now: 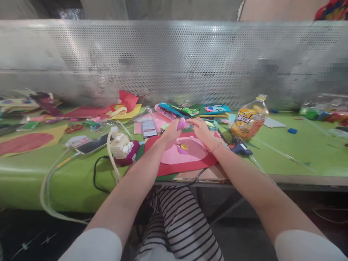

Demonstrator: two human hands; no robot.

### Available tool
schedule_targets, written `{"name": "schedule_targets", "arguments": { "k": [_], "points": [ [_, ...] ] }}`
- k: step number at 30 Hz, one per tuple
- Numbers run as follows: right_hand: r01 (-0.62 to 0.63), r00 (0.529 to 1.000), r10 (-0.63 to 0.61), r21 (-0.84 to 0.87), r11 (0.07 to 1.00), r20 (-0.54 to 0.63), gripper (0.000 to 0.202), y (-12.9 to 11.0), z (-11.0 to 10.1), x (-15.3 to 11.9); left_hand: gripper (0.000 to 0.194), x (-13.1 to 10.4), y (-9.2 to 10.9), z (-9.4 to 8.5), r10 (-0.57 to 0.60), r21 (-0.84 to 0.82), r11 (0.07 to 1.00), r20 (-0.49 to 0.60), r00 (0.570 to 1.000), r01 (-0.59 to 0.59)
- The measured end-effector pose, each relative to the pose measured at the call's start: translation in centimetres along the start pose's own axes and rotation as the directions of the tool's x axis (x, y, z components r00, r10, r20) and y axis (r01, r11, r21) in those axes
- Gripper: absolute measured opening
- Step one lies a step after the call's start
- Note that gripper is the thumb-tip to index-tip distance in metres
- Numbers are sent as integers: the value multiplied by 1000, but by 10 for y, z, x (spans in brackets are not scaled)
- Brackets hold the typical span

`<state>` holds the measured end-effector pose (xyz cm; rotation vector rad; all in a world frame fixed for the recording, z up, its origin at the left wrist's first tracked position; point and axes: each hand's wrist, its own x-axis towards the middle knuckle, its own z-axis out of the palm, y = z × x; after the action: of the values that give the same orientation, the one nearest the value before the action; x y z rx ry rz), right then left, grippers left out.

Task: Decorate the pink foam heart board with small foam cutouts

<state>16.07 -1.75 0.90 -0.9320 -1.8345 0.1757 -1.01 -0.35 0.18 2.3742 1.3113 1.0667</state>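
Both hands meet over the far edge of a red sheet (pixel 170 169) that has a pink paper oval (pixel 195 155) on it. My left hand (pixel 172 132) is closed on a purple lump in clear plastic (pixel 181 124), which looks like modelling clay. Beside it, my right hand (pixel 201 129) pinches the right side of the same plastic; its fingertips are small and partly blurred. Below the hands, a yellow piece (pixel 184 146) and a curved purple strip (pixel 182 151) lie on the pink oval.
A bottle of orange drink (pixel 248 119) and a dark glue gun (pixel 241 148) stand right of the sheet. Leftward are a power adapter (pixel 123 146) with cables, a phone (pixel 95 143) and orange scissors (pixel 74 128). Coloured craft pieces (pixel 194 108) lie behind, before a perforated metal panel (pixel 174 61).
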Motion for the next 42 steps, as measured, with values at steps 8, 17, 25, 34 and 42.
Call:
{"name": "schedule_targets", "arguments": {
  "k": [8, 17, 25, 34, 42],
  "points": [
    [106, 979, -93, -68, 992, 180, 45, 14, 10, -3, 22, 0, 10, -1, 16, -3, 1000, 29, 999, -16],
    [-22, 982, 30, -45, 999, 187, 41, 5, 11, -3, 21, 0, -3, 0, -30, -17, 999, 18, 999, 30],
    [-196, 941, 162, 90, 976, 298, 57, -5, 6, -4, 29, 1, -6, 1, 2, -28, 1000, 29, 1000, -1],
    [-131, 943, 125, -1, 991, 310, 32, 12, 7, -2, 32, -6, 20, -4, -77, 271, 961, 66, 995, 57],
    [-231, 971, 220, 133, 964, 97, 20, -20, 0, -4, 29, -1, 10, 2, -67, 105, 992, 0, 998, 66]
  ]
}}
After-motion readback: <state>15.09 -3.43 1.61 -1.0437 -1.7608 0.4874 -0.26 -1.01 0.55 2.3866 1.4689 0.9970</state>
